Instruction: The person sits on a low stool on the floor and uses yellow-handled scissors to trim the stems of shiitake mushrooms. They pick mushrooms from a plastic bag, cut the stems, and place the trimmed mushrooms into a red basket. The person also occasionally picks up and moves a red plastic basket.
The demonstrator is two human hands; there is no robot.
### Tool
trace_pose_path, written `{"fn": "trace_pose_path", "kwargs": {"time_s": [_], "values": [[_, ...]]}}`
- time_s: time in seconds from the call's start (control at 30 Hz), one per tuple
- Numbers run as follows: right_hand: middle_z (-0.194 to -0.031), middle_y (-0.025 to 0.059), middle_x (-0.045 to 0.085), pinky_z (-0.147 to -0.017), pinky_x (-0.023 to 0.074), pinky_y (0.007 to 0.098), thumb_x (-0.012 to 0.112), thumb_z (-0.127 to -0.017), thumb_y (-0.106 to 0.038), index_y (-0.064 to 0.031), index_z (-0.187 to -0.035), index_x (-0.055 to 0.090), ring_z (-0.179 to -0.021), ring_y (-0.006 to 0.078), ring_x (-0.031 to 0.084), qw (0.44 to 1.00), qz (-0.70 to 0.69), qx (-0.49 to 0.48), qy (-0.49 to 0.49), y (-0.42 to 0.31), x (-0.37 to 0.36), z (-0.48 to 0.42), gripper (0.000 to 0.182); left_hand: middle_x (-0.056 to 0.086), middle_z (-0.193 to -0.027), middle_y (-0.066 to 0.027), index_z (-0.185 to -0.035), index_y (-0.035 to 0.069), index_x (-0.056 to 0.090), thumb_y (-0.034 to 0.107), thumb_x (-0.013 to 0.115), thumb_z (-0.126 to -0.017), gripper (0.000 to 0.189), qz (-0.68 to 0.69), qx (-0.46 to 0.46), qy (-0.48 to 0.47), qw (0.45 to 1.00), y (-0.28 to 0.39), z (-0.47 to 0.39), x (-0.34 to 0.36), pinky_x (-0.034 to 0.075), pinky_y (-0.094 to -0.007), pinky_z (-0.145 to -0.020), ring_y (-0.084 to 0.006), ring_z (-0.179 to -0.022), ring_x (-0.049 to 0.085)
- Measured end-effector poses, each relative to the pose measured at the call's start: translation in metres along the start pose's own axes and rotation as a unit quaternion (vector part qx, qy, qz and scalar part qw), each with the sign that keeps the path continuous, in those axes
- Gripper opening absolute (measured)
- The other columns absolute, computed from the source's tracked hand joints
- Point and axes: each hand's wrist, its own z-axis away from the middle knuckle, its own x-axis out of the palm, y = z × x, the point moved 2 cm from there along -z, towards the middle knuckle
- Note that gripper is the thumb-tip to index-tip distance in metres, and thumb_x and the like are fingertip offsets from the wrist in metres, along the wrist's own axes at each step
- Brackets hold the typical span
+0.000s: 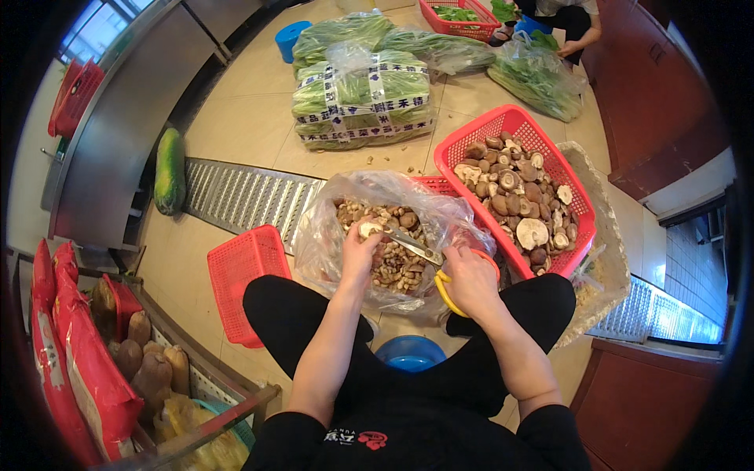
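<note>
A mushroom (370, 229) is held in the fingers of my left hand (360, 253), its pale underside showing. My right hand (471, 279) grips scissors (415, 244) with yellow and orange handles, and the blade tips lie close beside the mushroom. Both hands are over a clear plastic bag (321, 235) that holds mushroom stems (400, 268) and some mushrooms. Right of the bag, a red plastic basket (512, 118) full of brown mushrooms (515, 203) rests tilted on a foam box (609, 259).
A red basket (244, 288) lies on the left beside a metal floor grate (247, 191) and a winter melon (170, 171). Bagged leafy vegetables (362, 97) stand ahead. Another person (574, 29) crouches at the top right, handling greens. A blue stool (410, 353) is between my legs.
</note>
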Motion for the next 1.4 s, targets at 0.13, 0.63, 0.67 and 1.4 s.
{"fn": "trace_pose_path", "kwargs": {"time_s": [0.13,0.63,0.67,1.4], "values": [[-0.084,0.0142,0.058,-0.068,0.0487,0.0427,0.069,-0.071,-0.017,-0.007,-0.105,0.056,-0.081,0.0334,0.06,0.999,-0.01,-0.04,-0.008,-0.009,-0.001,0.003,0.037,0.061,-0.091,-0.006,-0.135,0.01,0.041,0.003,0.054,-0.085,0.051,0.054,-0.009,-0.019,0.998,0.009,0.021,-0.008,0.045,-0.0213,-0.053,-0.0099,-0.062,0.055],[-0.081,0.0102,0.057,-0.063,0.049,0.0394,0.071,-0.066,-0.01,-0.0088,-0.102,0.057,-0.077,0.0301,0.061,0.996,0.005,-0.089,0.03,-0.017,0.004,0.012,0.039,0.057,-0.082,-0.0045,-0.127,0.005,0.044,-0.001,0.055,-0.082,0.047,0.046,0.038,-0.117,0.991,0.018,0.042,-0.013,0.043,-0.023,-0.053,-0.011,-0.062,0.055],[-0.08,0.01,0.058,-0.061,0.049,0.0395,0.071,-0.066,-0.01,-0.009,-0.1,0.057,-0.074,0.0301,0.061,0.996,0.005,-0.088,0.033,-0.017,0.003,0.014,0.037,0.057,-0.081,-0.0043,-0.127,0.005,0.045,-0.001,0.055,-0.082,0.047,0.036,0.036,-0.111,0.993,0.017,0.042,-0.013,0.043,-0.0229,-0.053,-0.0109,-0.061,0.055],[-0.073,0.0164,0.064,-0.058,0.0494,0.0454,0.063,-0.078,-0.022,-0.005,-0.089,0.057,-0.067,0.0356,0.064,1.0,-0.026,-0.013,0.005,-0.003,-0.037,0.02,0.021,0.065,-0.086,-0.0026,-0.119,0.007,0.052,0.007,0.059,-0.08,0.04,-0.297,0.056,-0.095,0.949,0.145,0.12,0.012,0.043,-0.0205,-0.054,-0.0059,-0.063,0.053]]}}
